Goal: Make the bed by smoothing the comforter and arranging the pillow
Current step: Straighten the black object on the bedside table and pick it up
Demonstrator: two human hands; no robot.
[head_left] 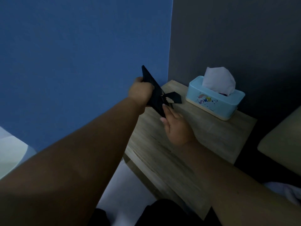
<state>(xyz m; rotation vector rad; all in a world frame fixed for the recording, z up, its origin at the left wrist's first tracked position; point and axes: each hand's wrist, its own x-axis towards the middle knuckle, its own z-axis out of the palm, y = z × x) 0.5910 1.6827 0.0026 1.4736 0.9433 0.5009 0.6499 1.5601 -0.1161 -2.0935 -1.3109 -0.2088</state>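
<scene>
Lower right edge of the frame: rumpled white fabric (291, 191), judged to be the comforter, with neither hand on it. Above it, at the right edge, is a pale padded shape (280, 144); pillow or bed end cannot be told. Both lie well apart from the hands.

Centre: a wooden bench (162, 160). The right hand (176, 128) is over it, fingers straight, tips touching the lower edge of a flat black object (154, 95). Whether the thumb pinches cannot be told. The left hand (140, 90) grips the object's upper part, fingers curled round it. The object is tilted, with a fold-out leg (175, 97) pointing at the tissue box (215, 100) on the bench's far corner. A blue wall (81, 54) stands behind.

Judgement: the step in hand is setting this item aside; bed work is not begun. Recommended: keep the left grip until the leg and lower edge both bear on the bench, place it clear of the tissue box and back from the bench edge, release only when it stands, then turn towards the right of the frame.
</scene>
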